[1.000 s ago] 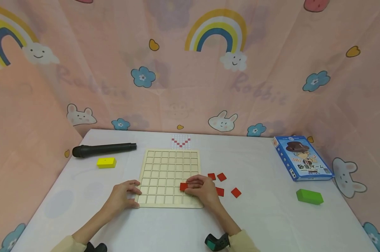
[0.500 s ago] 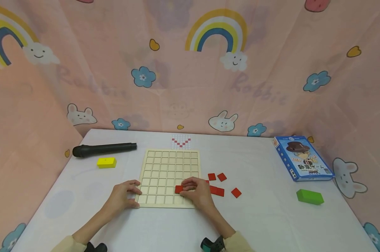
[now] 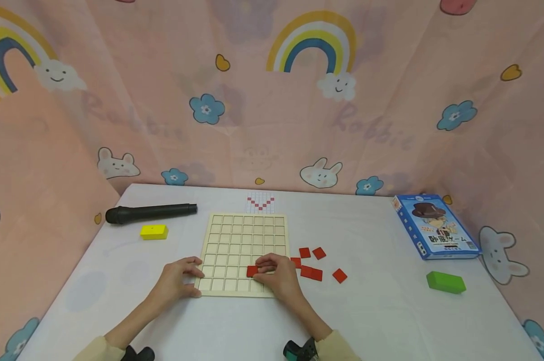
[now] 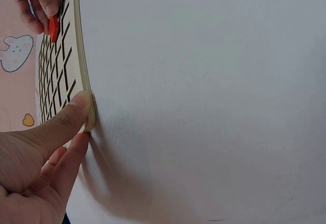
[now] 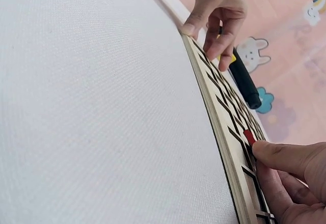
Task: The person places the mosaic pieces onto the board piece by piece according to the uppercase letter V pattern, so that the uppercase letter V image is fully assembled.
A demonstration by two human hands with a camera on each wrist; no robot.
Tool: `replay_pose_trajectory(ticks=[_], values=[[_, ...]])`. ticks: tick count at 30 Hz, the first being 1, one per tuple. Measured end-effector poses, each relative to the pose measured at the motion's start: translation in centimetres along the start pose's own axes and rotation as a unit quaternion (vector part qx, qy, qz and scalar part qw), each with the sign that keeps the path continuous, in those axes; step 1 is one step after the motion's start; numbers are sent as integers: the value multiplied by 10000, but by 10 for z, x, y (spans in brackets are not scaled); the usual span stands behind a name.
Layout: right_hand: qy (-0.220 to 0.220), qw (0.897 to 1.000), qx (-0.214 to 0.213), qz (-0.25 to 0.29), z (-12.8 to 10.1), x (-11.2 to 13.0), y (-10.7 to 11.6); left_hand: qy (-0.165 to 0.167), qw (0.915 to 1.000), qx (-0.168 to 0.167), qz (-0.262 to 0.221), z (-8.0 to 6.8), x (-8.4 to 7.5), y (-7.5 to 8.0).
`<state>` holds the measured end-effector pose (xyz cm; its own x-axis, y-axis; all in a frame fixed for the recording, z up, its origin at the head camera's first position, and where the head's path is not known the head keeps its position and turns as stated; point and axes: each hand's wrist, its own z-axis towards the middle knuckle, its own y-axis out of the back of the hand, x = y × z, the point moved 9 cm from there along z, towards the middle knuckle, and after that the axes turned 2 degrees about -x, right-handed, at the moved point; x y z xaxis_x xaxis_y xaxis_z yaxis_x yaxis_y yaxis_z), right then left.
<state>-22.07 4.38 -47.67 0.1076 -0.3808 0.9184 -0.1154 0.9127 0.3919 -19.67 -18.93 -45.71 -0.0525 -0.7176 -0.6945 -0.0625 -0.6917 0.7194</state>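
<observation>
A pale wooden grid board (image 3: 242,240) lies on the white table. My left hand (image 3: 183,277) holds its near-left corner, thumb on the front edge and fingers on the frame; in the left wrist view my left hand (image 4: 84,124) pinches that corner of the board (image 4: 56,76). My right hand (image 3: 264,269) pinches a red square tile (image 3: 252,271) low over the board's second row from the front. The right wrist view shows the red tile (image 5: 249,136) at my right hand's fingertips (image 5: 265,150), touching the board (image 5: 219,102). Several loose red tiles (image 3: 311,273) lie right of the board.
A black microphone (image 3: 150,213) and a yellow block (image 3: 153,231) lie at the left. A red-and-white pattern card (image 3: 260,202) sits behind the board. At the right are a blue game box (image 3: 436,226) and a green block (image 3: 445,282). Pink curtains wall the table.
My right hand has carried the red tile leftward along the board's front rows. The left hand and the board have stayed in place.
</observation>
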Motion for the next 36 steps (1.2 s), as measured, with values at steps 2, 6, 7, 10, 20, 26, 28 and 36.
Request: replay_pose_trajectory(ticks=[2, 6, 7, 10, 20, 26, 28, 36], values=[[-5, 10000, -2, 4, 0, 1, 0, 0, 10000, 0, 6, 0, 0, 0], [53, 10000, 4, 35, 0, 3, 0, -7, 10000, 1, 24, -1, -1, 0], [62, 10000, 7, 48, 0, 3, 0, -1, 10000, -4, 29, -1, -1, 0], [82, 10000, 14, 43, 1, 4, 0, -6, 10000, 9, 44, -1, -2, 1], [-4, 10000, 19, 38, 1, 3, -5, -33, 9999, 67, 68, -1, -5, 0], [-98, 9998, 84, 128, 1, 1, -8, -72, 9999, 86, 54, -1, -4, -1], [-137, 9997, 96, 193, 1, 0, -8, -95, 9999, 80, 43, -1, -5, -1], [-218, 9991, 168, 326, 1, 1, -12, -132, 9999, 38, 78, -2, -6, 0]])
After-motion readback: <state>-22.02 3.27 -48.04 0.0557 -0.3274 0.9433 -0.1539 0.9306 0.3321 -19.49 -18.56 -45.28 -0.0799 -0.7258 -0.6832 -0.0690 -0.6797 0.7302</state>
